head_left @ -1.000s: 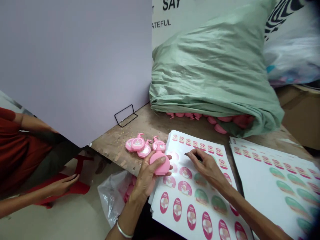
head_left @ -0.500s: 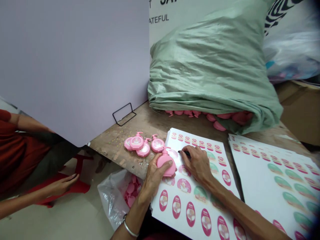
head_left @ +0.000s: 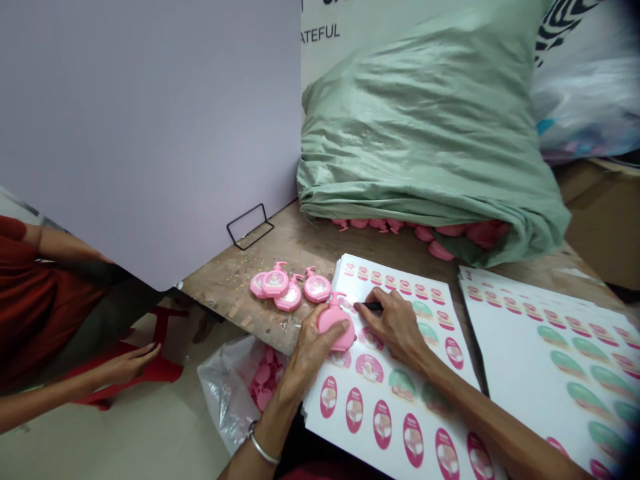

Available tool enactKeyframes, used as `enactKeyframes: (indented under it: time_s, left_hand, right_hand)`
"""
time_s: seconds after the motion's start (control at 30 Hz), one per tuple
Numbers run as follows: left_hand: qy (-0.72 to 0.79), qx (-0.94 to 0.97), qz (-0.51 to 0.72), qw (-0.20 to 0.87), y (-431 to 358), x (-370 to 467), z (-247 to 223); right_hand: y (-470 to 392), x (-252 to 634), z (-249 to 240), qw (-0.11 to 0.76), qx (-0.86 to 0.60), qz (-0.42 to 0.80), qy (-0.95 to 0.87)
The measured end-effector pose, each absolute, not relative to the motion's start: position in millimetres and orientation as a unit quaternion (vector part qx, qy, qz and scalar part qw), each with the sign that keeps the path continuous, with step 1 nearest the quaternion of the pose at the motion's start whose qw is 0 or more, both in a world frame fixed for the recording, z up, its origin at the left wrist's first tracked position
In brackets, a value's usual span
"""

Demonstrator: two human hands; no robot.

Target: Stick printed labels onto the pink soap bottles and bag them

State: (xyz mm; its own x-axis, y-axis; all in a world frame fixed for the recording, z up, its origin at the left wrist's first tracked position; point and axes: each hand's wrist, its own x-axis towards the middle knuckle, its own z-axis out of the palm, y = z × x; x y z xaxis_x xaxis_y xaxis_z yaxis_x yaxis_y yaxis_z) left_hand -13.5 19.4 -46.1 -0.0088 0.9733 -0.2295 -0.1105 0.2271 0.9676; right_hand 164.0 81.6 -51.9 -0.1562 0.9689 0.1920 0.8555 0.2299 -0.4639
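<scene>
My left hand (head_left: 313, 343) is closed on a pink pump-bottle-shaped plastic piece (head_left: 336, 328), its plain face up, over the left edge of a sticker sheet (head_left: 400, 417). Just right of it, my right hand (head_left: 397, 323) grips a slim black tool (head_left: 371, 305), whose exact kind I cannot make out. Its tip is hidden near the fingertips, by a pale pink sticker (head_left: 346, 303). Beyond my left hand lie several pink pieces with stickers on their faces (head_left: 275, 283), one of them set apart (head_left: 317, 288).
A green sack (head_left: 430, 133) spilling pink pieces (head_left: 441, 250) stands at the back. Another sheet stack (head_left: 530, 353) lies right. A plastic bag (head_left: 227, 383) of pink parts hangs below the table edge. At left are a grey panel (head_left: 150, 133), a wire stand (head_left: 250, 228) and another person's arm (head_left: 100, 380).
My right hand has shifted slightly left with the black tool, which shows more plainly. The pale sticker beside it lies lower and less raised. My left hand keeps its hold on the pink piece.
</scene>
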Motion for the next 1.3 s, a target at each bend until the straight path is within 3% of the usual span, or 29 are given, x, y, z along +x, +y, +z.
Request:
enactKeyframes:
  time_s: [0.33, 0.7, 1.0, 1.13, 1.3]
  left_hand:
    - [0.545, 0.467, 0.449, 0.532, 20.1, -13.8, -39.2]
    - [0.555, 0.532, 0.41, 0.491, 21.7, -16.7, -36.5]
    - [0.526, 0.605, 0.35, 0.485, 24.5, -21.3, -40.1]
    - [0.523, 0.569, 0.381, 0.507, 22.3, -20.6, -41.7]
    - [0.476, 0.466, 0.419, 0.618, 23.0, -18.8, -39.8]
  right_hand:
    - [117.5, 166.3, -33.3, 0.12, -0.636, 0.28, -0.709]
    - [110.4, 156.7, -25.1, 0.14, -0.632, 0.23, -0.726]
    - [136.2, 156.0, -20.5, 0.11, -0.589, 0.423, -0.679]
    - [133.5, 161.0, -8.0, 0.151, -0.537, 0.511, -0.654]
    - [126.4, 174.5, -4.7, 0.287, -0.486, 0.589, -0.579]
